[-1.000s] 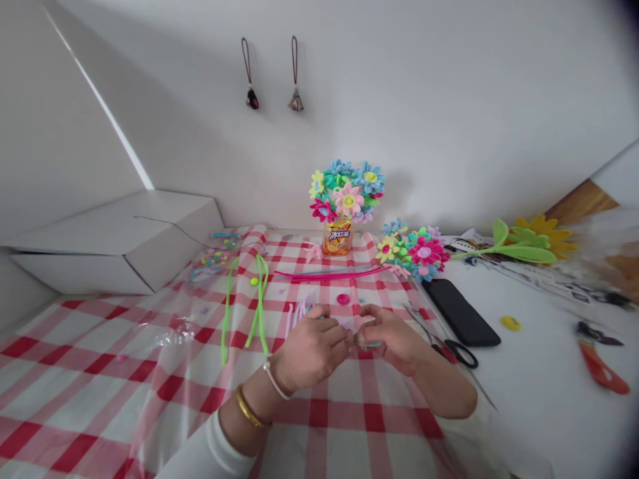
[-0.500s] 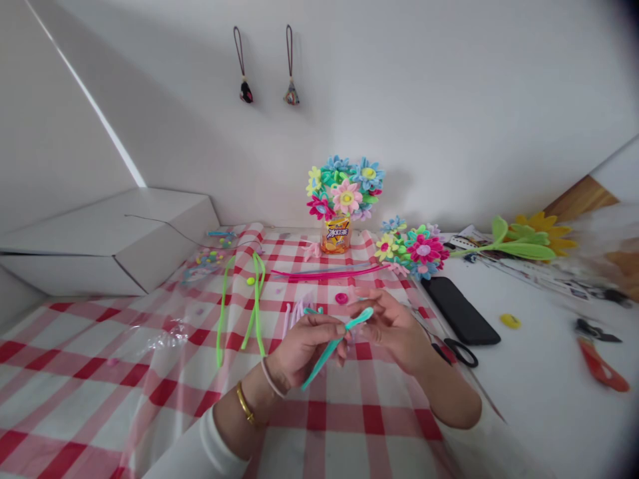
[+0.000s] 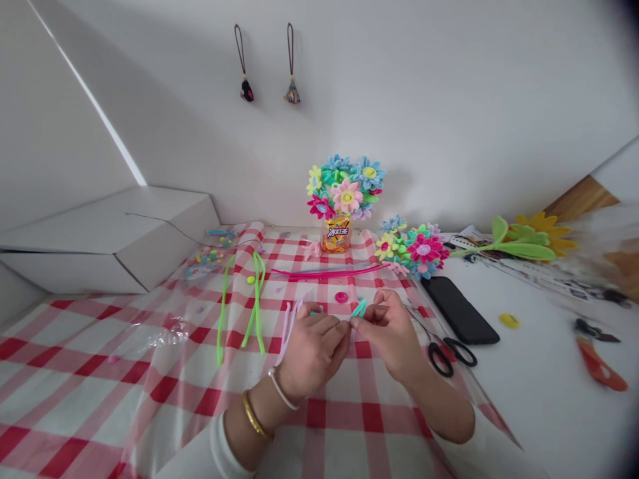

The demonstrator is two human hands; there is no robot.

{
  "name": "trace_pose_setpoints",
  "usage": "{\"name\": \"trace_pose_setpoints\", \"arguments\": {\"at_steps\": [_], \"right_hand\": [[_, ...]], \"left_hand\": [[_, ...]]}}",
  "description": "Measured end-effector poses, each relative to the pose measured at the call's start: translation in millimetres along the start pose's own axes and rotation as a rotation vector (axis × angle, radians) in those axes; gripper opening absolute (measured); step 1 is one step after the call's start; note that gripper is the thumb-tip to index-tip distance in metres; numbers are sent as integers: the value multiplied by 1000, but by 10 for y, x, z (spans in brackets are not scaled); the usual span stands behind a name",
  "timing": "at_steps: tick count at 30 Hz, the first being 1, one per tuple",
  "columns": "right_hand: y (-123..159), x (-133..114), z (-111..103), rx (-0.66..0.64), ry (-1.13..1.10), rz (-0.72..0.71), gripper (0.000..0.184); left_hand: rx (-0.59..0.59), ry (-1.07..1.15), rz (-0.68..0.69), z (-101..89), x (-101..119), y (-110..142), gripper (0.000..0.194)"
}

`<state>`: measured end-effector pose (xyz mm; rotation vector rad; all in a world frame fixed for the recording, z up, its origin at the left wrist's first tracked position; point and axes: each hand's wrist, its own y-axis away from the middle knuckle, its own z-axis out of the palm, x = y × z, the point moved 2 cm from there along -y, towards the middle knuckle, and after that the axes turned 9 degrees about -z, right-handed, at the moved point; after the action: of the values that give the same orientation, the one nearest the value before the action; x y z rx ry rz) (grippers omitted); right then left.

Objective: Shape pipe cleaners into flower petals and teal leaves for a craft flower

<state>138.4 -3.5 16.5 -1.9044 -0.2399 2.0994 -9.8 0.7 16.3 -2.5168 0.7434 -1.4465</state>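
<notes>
Both of my hands meet over the red-checked tablecloth. My left hand is closed, and its fingertips pinch a teal pipe cleaner. My right hand is closed on the same teal pipe cleaner, whose bent end sticks up between the thumbs. Pale pink pipe cleaners lie on the cloth just left of my left hand. A pink button sits just beyond the hands.
A can holding pipe-cleaner flowers stands at the back, with a loose flower bunch beside it. Green pipe cleaners, a long pink stem, black scissors, a phone, a white box and orange pliers surround me.
The teal pipe cleaner, which stuck out long and slanted half a second ago, is now drawn in short between my fingertips. Both hands have closed together lower over the cloth.
</notes>
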Motion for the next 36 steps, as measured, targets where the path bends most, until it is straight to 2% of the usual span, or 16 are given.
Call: {"name": "trace_pose_setpoints", "arguments": {"at_steps": [2, 6, 9, 12, 14, 17, 20, 24, 29, 33, 36], "right_hand": [[1, 16, 0, 35, 12, 1, 37], [-24, 36, -36, -34, 70, 14, 37], [-39, 28, -59, -71, 134, 15, 37], [-43, 11, -66, -101, 156, 36, 37], [-40, -1, -67, -123, 131, 47, 34], [-19, 1, -50, -259, 76, 111, 28], [13, 27, -29, -410, 113, 180, 18], [20, 64, -36, -410, 261, 171, 12], [6, 58, -49, -439, 355, 171, 10], [-21, -1, -87, -333, 219, 216, 12], [-44, -33, -108, -230, 44, 234, 15]], "left_hand": [[7, 27, -8, 14, -15, -11, 20], [-7, 294, -127, 55, -64, -65, 18], [-55, 490, -291, 95, -91, -84, 13], [-155, 680, -505, 138, -105, -71, 17], [-156, 799, -597, 144, -109, -65, 21], [-75, 954, -637, 118, -111, -79, 24], [-37, 1036, -626, 91, -108, -96, 26], [-2, 981, -584, 71, -133, -97, 25], [-29, 673, -475, 11, -187, -115, 31], [-99, 432, -437, -41, -202, -146, 32], [-232, 464, -441, -9, -191, -139, 33]]}}
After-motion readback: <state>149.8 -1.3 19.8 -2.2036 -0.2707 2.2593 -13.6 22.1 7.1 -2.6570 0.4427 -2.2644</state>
